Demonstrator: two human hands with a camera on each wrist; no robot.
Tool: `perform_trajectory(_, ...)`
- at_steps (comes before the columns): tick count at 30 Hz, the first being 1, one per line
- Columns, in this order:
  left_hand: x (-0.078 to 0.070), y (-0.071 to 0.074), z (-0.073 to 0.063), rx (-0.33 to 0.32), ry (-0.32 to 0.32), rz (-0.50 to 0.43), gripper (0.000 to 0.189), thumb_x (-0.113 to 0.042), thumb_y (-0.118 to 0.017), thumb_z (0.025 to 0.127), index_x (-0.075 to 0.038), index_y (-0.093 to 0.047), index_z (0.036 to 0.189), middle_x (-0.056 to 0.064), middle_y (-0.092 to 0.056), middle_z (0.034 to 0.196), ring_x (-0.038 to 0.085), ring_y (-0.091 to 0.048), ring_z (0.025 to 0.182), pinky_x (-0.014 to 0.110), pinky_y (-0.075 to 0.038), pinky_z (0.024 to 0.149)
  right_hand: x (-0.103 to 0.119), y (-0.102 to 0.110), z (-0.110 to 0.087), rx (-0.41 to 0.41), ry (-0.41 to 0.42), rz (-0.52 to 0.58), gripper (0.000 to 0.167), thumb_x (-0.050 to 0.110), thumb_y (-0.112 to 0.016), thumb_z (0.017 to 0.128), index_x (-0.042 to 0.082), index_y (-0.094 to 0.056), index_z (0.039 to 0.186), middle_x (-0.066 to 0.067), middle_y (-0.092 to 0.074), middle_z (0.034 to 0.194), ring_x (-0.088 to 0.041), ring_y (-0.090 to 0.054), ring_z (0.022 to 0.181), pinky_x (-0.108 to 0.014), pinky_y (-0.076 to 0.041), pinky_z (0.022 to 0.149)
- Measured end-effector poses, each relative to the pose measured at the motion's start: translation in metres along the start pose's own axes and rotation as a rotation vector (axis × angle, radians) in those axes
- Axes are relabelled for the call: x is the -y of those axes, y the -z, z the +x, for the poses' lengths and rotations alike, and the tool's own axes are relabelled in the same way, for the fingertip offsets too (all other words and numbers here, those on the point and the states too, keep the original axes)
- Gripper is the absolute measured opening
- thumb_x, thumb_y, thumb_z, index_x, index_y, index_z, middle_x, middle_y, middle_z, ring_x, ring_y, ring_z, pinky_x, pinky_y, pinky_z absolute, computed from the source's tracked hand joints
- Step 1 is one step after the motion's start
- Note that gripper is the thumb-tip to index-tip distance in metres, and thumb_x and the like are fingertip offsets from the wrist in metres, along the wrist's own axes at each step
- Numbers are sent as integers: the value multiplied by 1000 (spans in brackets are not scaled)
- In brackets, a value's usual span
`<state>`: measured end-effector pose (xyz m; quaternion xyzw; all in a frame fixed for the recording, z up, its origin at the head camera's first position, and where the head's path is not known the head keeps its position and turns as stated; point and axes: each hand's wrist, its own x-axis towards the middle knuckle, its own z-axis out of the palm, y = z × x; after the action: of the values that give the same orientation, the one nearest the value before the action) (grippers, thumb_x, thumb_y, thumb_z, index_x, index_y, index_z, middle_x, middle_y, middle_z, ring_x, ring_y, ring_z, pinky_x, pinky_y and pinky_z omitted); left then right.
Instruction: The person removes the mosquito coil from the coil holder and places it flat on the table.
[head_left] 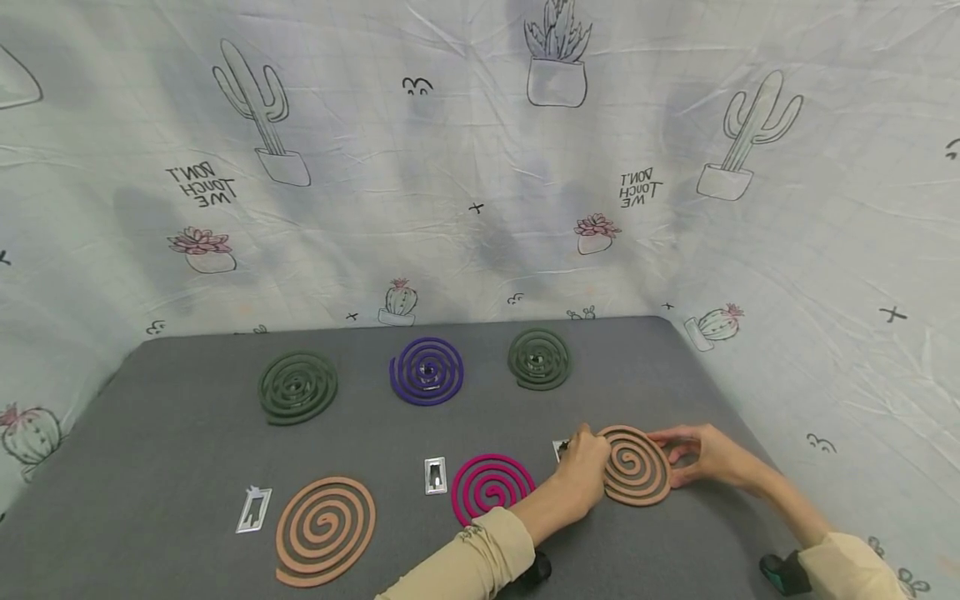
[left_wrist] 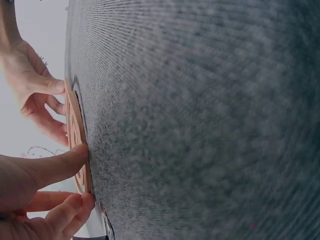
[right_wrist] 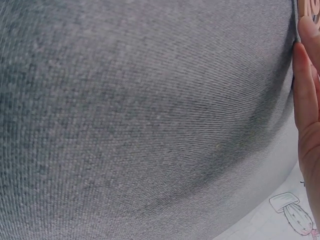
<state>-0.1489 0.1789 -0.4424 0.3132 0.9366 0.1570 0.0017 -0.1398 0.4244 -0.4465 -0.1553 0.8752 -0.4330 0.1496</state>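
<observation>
Nearest the camera, wears a cream sleeve (head_left: 461,558) on the left arm, slanting up from the bottom edge and hiding part of a pink coil (head_left: 492,490). Pinches the left rim of a tan coil (head_left: 629,457) between thumb and fingers of the left hand (head_left: 581,477), and its right rim likewise with the right hand (head_left: 707,454). Holds that coil low over the right part of a grey table (head_left: 187,450); cannot tell whether touching it. Has a metal frame (head_left: 558,451) just beside, partly covered by the left hand. Sees a second tan coil (head_left: 326,521) at lower left, and farther back, in a row, a green coil (head_left: 283,392), a purple coil (head_left: 426,367) and another green coil (head_left: 551,371).
</observation>
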Motion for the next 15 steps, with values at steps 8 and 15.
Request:
perform_trajectory(8, -2, 2, 2, 32, 34, -40, 13, 3, -78, 73, -5, -67, 71, 10, -57, 98, 12, -58, 67, 14, -45, 47, 1, 0, 0, 3, 4, -4, 70, 13, -84, 68, -16, -53, 124, -29, -60, 112, -5, -61, 80, -20, -54, 66)
perform_trajectory(15, -5, 3, 6, 80, 61, -30, 13, -8, -82, 73, -7, -70, 79, 12, -57, 104, 20, -63, 81, 17, -50, 54, 0, 0, 1, -4, 16, -51, 67, 18, -84, 69, -13, -57, 122, -23, -61, 110, -5, -60, 79, -20, -52, 66)
